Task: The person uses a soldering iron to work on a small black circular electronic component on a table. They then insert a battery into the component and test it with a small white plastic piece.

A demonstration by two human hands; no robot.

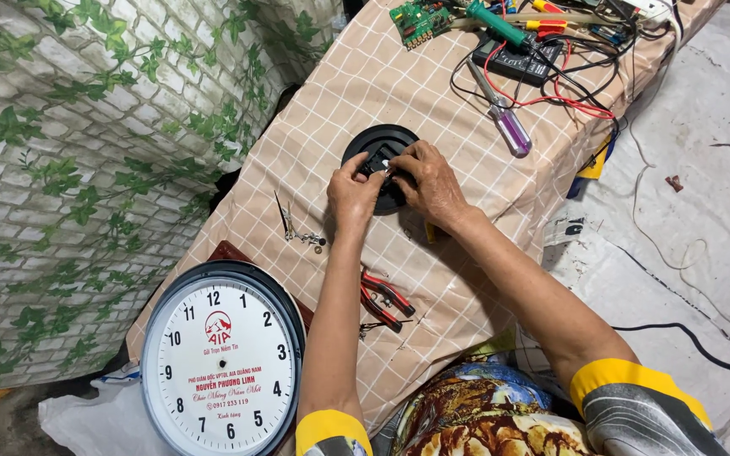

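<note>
A round black plastic clock back (373,142) lies on the beige checked tablecloth (331,110). Both my hands rest on it. My left hand (353,196) pinches a small black part at the disc's centre with thumb and fingers. My right hand (430,183) covers the disc's right side, fingertips meeting the left hand's at the same small part. What exactly sits between the fingertips is hidden.
A white clock face with black rim (221,359) leans at the table's near left. Red-handled pliers (384,299) and small metal tweezers (286,219) lie near me. A purple-handled screwdriver (503,115), green circuit board (416,20), black meter with red wires (524,59) sit farther away.
</note>
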